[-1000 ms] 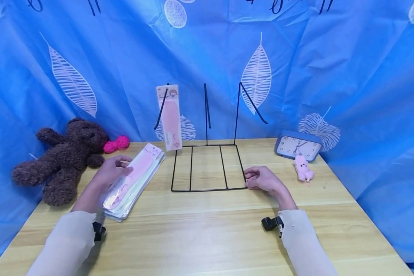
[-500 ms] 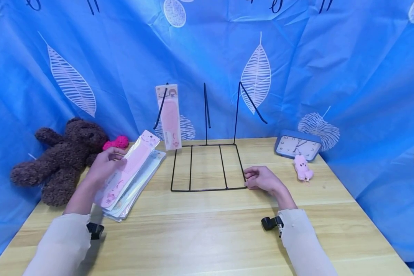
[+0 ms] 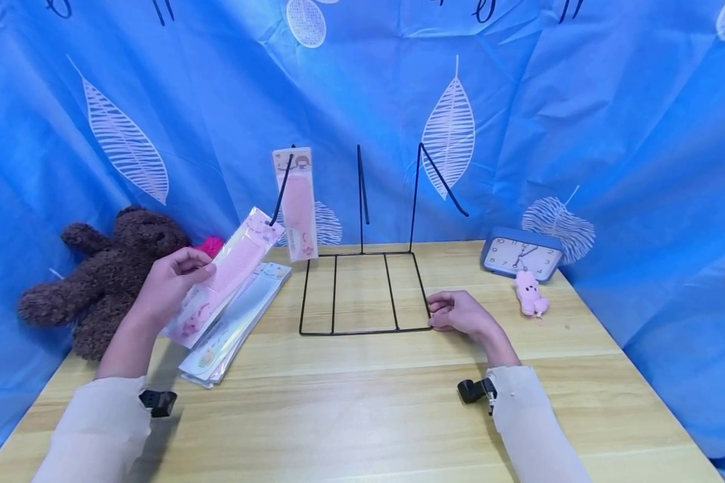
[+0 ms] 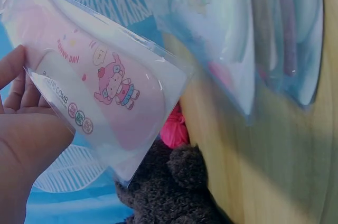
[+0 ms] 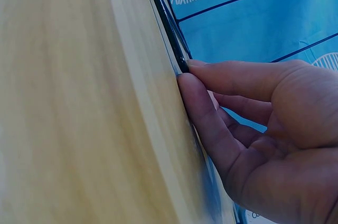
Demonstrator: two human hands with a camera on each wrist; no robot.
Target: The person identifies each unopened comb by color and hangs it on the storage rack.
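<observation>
the left hand point(image 3: 169, 282) is gripping a packaged pink comb point(image 3: 226, 272), lifting it off the stack of packets point(image 3: 235, 332) on the worktop point(image 3: 362, 402) – the hanging step, i judge. next it is needing its top hole lined up with a rack point(image 3: 362, 288) hook. the right hand point(image 3: 459, 314) is pinching the rack's base corner. the label is reading "sunny day" – "plastic comb", partly hidden.

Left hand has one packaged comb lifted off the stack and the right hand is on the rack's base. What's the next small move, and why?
Probably carry the pink comb pack up toward the rack's leftmost hook, where one pack already hangs. The left hand holds it tilted, its top end just below that hook, while the right hand pinches the rack's base wire, seemingly steadying it. Two other hooks are bare.
</observation>
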